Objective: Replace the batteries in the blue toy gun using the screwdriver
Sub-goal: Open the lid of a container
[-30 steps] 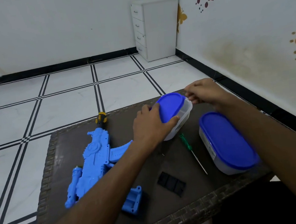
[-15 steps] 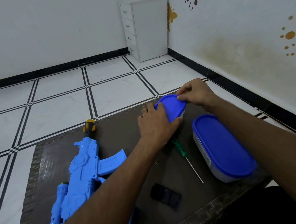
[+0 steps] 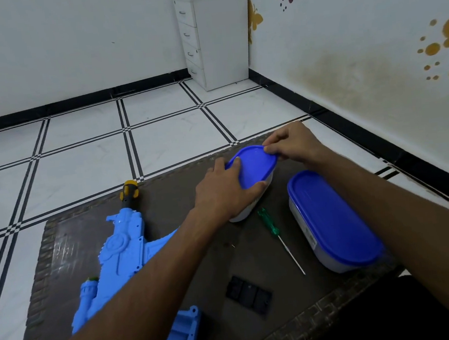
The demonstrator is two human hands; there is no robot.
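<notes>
Left hand grips small container; right hand fingers pinch its lid rim; likely light, flexible plastic.

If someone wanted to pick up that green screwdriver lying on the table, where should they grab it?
Probably by the green handle of the screwdriver, the thick far end; the thin metal shaft points toward the near table edge. Come from above, pinching across the handle's sides: it lies flat on the table, in the gap between the small container and the large container, so a side approach looks cramped.

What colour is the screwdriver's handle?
Green, translucent; the screwdriver shows in the head view.
</notes>
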